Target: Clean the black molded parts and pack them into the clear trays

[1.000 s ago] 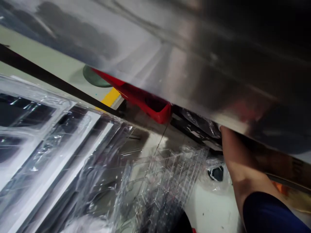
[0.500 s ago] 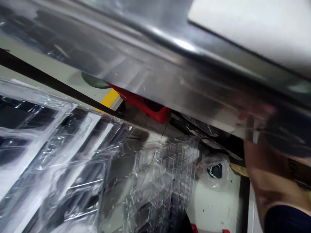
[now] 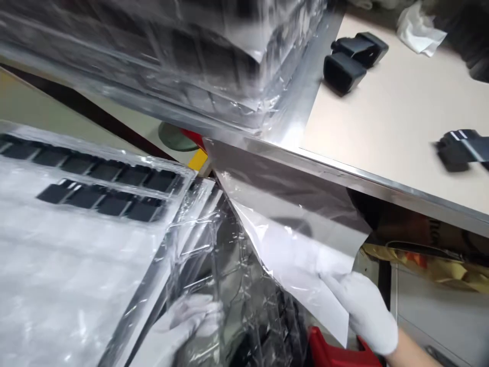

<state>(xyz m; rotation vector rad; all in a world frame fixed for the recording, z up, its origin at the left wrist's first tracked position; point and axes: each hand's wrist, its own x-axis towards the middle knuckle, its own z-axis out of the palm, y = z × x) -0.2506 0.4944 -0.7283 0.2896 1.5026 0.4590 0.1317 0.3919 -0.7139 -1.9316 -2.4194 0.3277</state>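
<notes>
My right hand (image 3: 367,311), in a white glove, is closed on the edge of a thin white sheet (image 3: 298,244). The sheet hangs tilted beneath the steel table edge and shows creases and glare. At the lower centre my left hand (image 3: 187,321), gloved in white too, has its fingers curled at a clear plastic tray (image 3: 194,244). Blur and the shiny plastic partly hide those fingertips. More clear moulded trays (image 3: 263,311) stand beside it, partly behind the sheet. On the left is a stack of trays (image 3: 95,255) with rows of black parts (image 3: 103,168).
A steel-edged table (image 3: 382,183) runs across the right, with black plastic parts (image 3: 347,61) and a crumpled white tissue (image 3: 420,30) on top. Wrapped, stacked trays (image 3: 214,66) stand at its left. A red object (image 3: 340,349) is at the bottom, and brown packaging (image 3: 428,265) lies under the table.
The view has risen from under the table edge and shows the tabletop. My right hand has come out from below, now with the white sheet. My left hand has come into view.
</notes>
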